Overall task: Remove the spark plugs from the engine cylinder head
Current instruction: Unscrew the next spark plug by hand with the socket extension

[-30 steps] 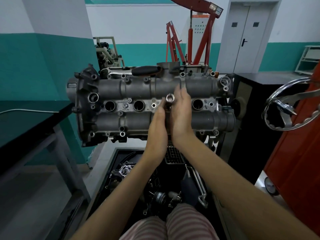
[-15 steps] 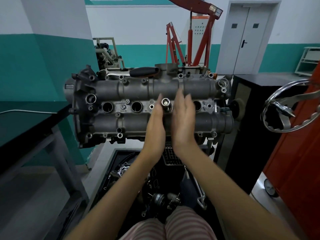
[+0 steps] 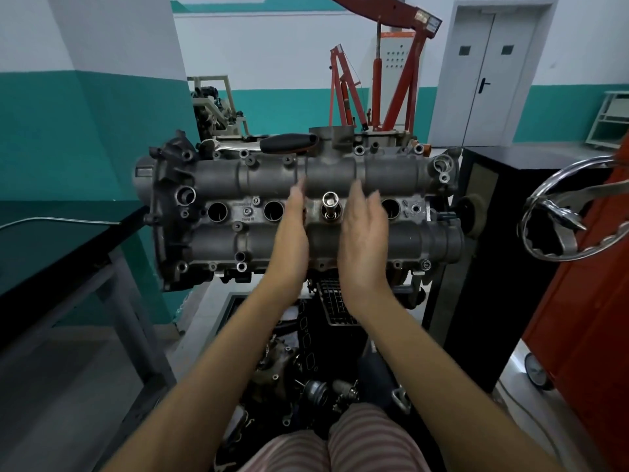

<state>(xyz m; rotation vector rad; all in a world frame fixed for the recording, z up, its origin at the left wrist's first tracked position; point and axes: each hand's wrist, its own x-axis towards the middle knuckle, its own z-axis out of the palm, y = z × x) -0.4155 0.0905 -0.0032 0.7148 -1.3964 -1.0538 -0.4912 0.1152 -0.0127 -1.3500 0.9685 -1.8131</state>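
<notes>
Two flat palms: left hand point(image 3: 292, 229) and right hand point(image 3: 364, 229) flank the chrome socket extension point(image 3: 331, 207), fingers straight, grasping nothing. It stands in the grey cast cylinder head's point(image 3: 306, 212) third plug well. Best rolled evenly between both palms, kept straight.

Both flat palms, left hand point(image 3: 293, 229) and right hand point(image 3: 364, 233), flank the socket point(image 3: 331, 206) standing in the cylinder head point(image 3: 391, 172), apart from it.

A shiny socket point(image 3: 331, 206) stands in the grey cylinder head's point(image 3: 340, 172) third plug well.
</notes>
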